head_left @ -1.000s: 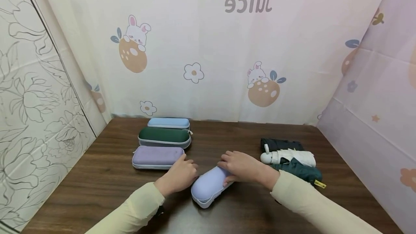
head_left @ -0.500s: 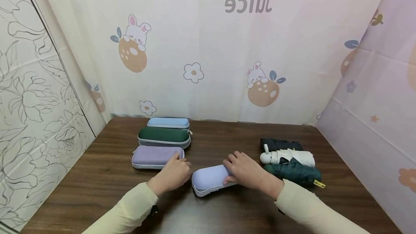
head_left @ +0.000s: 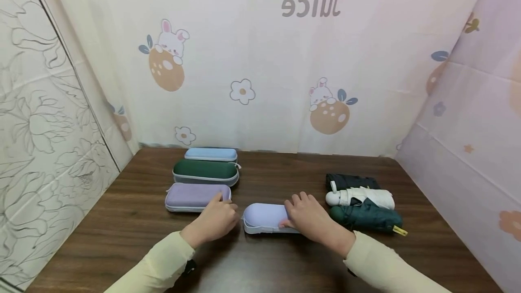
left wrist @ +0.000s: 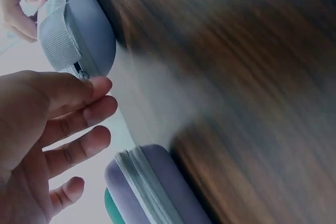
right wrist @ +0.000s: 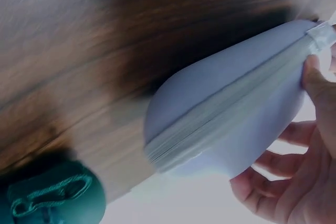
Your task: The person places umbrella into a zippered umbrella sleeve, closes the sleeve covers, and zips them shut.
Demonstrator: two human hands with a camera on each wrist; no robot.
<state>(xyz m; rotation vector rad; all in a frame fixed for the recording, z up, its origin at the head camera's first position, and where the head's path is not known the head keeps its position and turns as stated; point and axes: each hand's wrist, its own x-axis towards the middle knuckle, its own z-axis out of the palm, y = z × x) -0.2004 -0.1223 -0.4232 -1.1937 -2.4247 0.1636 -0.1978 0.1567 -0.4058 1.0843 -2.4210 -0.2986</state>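
Nearest to me, the pale blue case [head_left: 266,217] had swung round over the last second: 1 second back it lay slanted with its near end toward me, and now it sat almost square to the table [head_left: 122,220] edge, flat on the wood between my 2 hands. I judged that the turning was nearly done and the case was being lined up with the row on the left.

My right hand [head_left: 311,216] lay over the case's right end, fingers curled round it and the thumb on its seam, as the right wrist view showed. My left hand [head_left: 215,220] had drawn back a little toward the purple case [head_left: 197,196]; its fingers were loosely spread and held nothing, their tips just beside the blue case's left end.

Further off, the green case [head_left: 205,172] and the light blue case [head_left: 210,153] had not moved, nor had the 3 folded umbrellas [head_left: 362,202] on the right.

Both wrist views were smeared by motion. I could not tell whether the blue case's zip was fully closed, nor whether my left fingertips touched its strap [left wrist: 55,38]. The right hand hid the case's far end.
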